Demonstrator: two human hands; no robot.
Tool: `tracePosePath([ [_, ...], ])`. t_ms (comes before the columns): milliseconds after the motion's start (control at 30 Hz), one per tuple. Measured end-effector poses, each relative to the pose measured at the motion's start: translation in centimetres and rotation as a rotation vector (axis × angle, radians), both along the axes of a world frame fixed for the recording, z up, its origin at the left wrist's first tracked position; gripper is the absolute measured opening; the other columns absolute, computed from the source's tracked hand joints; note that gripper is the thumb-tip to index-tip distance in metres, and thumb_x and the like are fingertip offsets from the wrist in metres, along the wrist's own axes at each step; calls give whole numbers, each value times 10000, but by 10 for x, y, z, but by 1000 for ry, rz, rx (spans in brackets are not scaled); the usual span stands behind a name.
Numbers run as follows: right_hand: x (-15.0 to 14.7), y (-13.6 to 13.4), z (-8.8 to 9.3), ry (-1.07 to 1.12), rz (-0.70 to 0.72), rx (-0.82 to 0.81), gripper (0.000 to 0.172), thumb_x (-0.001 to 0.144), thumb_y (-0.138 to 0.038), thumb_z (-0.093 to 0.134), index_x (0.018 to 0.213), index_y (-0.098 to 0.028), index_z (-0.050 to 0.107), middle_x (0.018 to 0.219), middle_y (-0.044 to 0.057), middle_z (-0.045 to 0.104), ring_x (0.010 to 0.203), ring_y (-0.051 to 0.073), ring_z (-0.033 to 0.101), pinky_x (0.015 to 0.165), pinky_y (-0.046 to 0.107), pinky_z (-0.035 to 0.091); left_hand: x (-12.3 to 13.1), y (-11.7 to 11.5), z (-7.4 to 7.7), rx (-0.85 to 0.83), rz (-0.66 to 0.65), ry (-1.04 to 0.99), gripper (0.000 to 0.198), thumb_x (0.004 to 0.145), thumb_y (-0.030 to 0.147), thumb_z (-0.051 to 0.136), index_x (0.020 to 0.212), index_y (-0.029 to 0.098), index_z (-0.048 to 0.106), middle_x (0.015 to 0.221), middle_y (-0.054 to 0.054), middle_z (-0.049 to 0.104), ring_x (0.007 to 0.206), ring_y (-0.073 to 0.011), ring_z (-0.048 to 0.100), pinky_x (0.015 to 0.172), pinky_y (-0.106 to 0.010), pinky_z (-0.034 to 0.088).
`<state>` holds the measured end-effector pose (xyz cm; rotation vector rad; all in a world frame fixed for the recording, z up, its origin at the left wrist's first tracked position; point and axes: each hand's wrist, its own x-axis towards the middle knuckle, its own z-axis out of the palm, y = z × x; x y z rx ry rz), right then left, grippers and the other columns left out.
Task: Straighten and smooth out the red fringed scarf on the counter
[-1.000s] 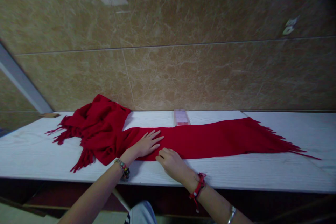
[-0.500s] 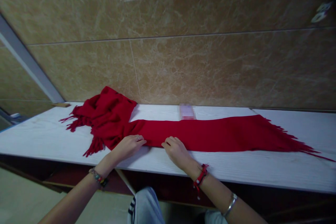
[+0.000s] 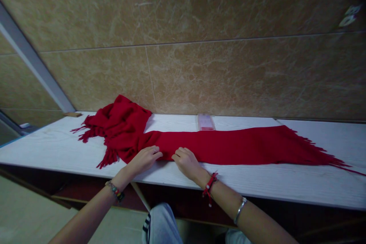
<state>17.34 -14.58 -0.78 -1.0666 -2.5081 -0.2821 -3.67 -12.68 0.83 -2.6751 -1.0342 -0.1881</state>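
Red scarf (image 3: 228,145) lay soft, limp | your left hand (image 3: 145,158) and right hand (image 3: 185,160) pinched its near edge | bunched end beyond left fingers (image 3: 156,154)

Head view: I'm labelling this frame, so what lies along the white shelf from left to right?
Bunched end of the red scarf → left hand → right hand → small blurred box → flat fringed end of the scarf, all on the white shelf.

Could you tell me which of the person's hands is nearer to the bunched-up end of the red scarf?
Left. The left hand rests at the scarf's near edge beside the bunched end; the right hand sits farther along the flat stretch.
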Motion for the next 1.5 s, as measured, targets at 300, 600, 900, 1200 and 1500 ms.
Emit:
tracePosePath([
  [300, 6, -3, -3, 26, 75, -90, 121, 832, -126, 485, 863, -170, 594, 840, 28, 586, 785, 155, 470, 718, 263, 357, -5, -5, 6, -95, -77, 37, 345, 792, 50, 381, 1037, 210, 563, 944, -53, 548, 894, -166, 499, 821, -298, 417],
  [600, 9, -14, 1, 32, 101, -155, 190, 833, -103, 459, 920, -167, 616, 869, 46, 596, 822, 156, 469, 752, 266, 381, 6, -26, 11, -214, -89, -30, 383, 735, 76, 412, 1072, 204, 542, 1059, -56, 532, 956, -171, 497, 860, -292, 414],
  [900, 26, -13, 0, 110, 126, -270, 316, 786, -37, 433, 1004, -173, 617, 955, 55, 600, 903, 142, 480, 846, 278, 372, 21, -41, 9, -250, 3, -59, 357, 811, 170, 411, 1152, 240, 491, 1006, -59, 494, 897, -185, 459, 820, -321, 389],
  [1200, 9, 20, 14, 18, 68, -356, 369, 747, 12, 405, 966, -162, 644, 950, 74, 604, 916, 142, 525, 817, 235, 393, 15, -47, -5, -283, 23, -165, 414, 819, 217, 392, 1231, 246, 424, 1118, -68, 434, 1015, -218, 397, 892, -375, 336],
  [1500, -7, 37, 32, -12, 228, -511, 381, 715, -9, 419, 956, -167, 668, 933, 64, 672, 841, 134, 596, 773, 207, 415, 16, -47, -3, -296, 39, -181, 399, 839, 244, 359, 1231, 253, 434, 1034, -67, 445, 949, -216, 404, 854, -369, 345],
])
